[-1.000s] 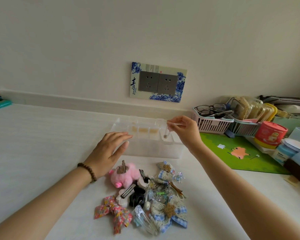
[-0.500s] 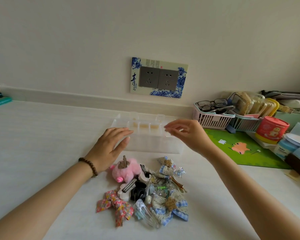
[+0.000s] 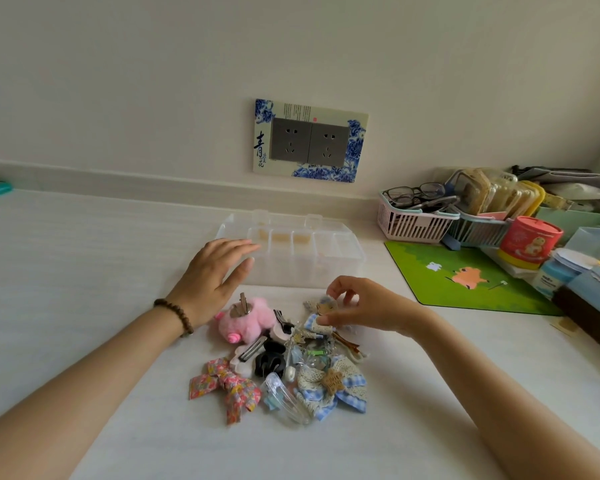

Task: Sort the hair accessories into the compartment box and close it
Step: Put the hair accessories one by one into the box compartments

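Pink plush clip [image 3: 248, 320]; floral bow [image 3: 227, 386]; blue-checked bow [image 3: 333, 388] (lace-trimmed); clear box [image 3: 326, 268].

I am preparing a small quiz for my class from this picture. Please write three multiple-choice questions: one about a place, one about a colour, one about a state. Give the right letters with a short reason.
1. Where does the floral bow lie in the pile?
A. near left edge
B. inside the box
C. on the green mat

2. What colour is the plush pig clip?
A. blue
B. pink
C. black

3. What is the right hand doing?
A. lying flat on the table
B. holding glasses
C. pinching a small lace bow

Answers: 1 A, it lies at the pile's near left. 2 B, its fur is pink. 3 C, thumb and fingertips close on the bow at the pile's far edge, before the clear compartment box.
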`<act>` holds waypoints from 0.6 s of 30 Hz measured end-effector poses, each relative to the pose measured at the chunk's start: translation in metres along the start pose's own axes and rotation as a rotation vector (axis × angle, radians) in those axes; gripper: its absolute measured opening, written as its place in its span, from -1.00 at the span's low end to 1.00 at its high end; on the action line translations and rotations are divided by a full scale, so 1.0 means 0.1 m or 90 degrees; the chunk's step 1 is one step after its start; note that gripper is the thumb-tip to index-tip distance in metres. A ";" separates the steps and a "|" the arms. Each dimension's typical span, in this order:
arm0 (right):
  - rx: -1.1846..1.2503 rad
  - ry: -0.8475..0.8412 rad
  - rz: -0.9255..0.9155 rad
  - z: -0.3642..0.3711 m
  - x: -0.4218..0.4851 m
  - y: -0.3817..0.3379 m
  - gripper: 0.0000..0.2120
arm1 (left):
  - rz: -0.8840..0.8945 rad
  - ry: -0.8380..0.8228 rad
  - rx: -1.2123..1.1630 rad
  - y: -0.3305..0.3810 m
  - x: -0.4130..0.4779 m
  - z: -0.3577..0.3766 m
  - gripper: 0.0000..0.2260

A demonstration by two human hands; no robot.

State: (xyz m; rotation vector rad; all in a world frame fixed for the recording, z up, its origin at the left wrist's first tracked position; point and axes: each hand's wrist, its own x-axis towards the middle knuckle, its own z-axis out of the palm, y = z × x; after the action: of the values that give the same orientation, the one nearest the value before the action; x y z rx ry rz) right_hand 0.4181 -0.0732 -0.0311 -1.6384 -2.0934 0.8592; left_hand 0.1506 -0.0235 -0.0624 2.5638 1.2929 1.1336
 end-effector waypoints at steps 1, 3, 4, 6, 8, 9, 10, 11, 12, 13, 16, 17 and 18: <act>0.021 0.003 -0.013 0.01 0.00 0.00 -0.63 | 0.003 0.003 0.008 0.00 0.00 0.00 -0.40; 0.038 0.017 -0.044 0.02 0.00 0.00 -0.66 | 0.008 0.007 0.025 -0.01 0.01 0.01 -0.40; 0.042 0.023 -0.054 0.02 0.01 0.00 -0.66 | 0.009 0.009 0.034 0.00 0.01 0.01 -0.40; 0.048 0.021 -0.046 0.02 0.02 0.01 -0.62 | 0.004 0.013 0.048 0.01 0.00 0.01 -0.40; 0.032 0.014 -0.014 0.02 0.03 0.02 -0.55 | -0.008 0.016 0.054 0.04 0.00 0.01 -0.38; 0.007 0.014 0.000 0.02 0.04 0.02 -0.52 | -0.010 0.020 0.051 0.06 0.00 0.00 -0.37; -0.020 0.016 0.010 0.02 0.04 0.03 -0.50 | -0.006 0.026 0.045 0.09 0.01 -0.01 -0.37; -0.036 0.019 0.014 0.03 0.05 0.03 -0.50 | 0.004 0.031 0.037 0.13 0.02 -0.02 -0.38; -0.036 0.023 0.015 0.03 0.04 0.03 -0.52 | 0.018 0.034 0.030 0.17 0.03 -0.02 -0.39; -0.021 0.026 0.014 0.03 0.04 0.03 -0.55 | 0.032 0.033 0.022 0.21 0.04 -0.02 -0.41; 0.059 0.036 -0.013 0.04 0.03 0.04 -0.64 | 0.047 0.010 -0.012 0.32 0.05 0.03 -0.41; 0.099 0.036 -0.028 0.05 0.03 0.03 -0.66 | 0.047 -0.001 -0.022 0.35 0.05 0.04 -0.40; 0.148 0.040 -0.045 0.05 0.02 0.03 -0.67 | 0.049 -0.013 -0.030 0.36 0.05 0.06 -0.38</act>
State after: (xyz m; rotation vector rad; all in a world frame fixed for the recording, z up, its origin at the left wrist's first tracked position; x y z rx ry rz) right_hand 0.4170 -0.0720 -0.0372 -1.4430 -1.9166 0.9751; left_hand 0.1802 -0.0420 -0.0510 2.6056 1.1581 1.1331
